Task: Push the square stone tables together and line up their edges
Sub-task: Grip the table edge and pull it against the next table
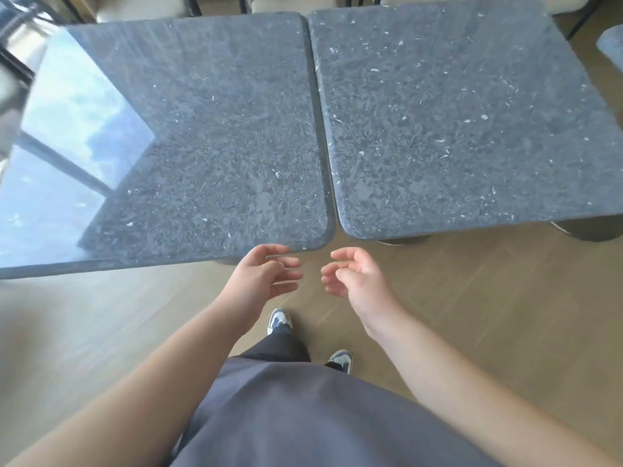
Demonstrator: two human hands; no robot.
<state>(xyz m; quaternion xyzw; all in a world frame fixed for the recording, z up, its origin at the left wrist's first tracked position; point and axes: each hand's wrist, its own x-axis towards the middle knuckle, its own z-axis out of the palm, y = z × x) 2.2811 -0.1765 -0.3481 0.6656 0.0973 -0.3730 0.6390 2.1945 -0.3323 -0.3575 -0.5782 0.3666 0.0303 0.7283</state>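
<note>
Two square dark speckled stone tables stand side by side, the left table (209,139) and the right table (458,123). Their inner edges run close together along a thin seam, with a small wedge gap at the near corners. The left table's front edge sits a little nearer to me than the right table's. My left hand (266,274) hovers just below the left table's near right corner, fingers loosely curled, holding nothing. My right hand (354,274) floats beside it over the floor, fingers also loosely curled, apart from both tables.
Wood-pattern floor (472,291) lies in front of the tables, where my two feet in sneakers stand. Pale upholstered chairs (135,5) line the far side. A round dark table base (586,230) shows under the right table. Another stone edge (612,42) peeks in at far right.
</note>
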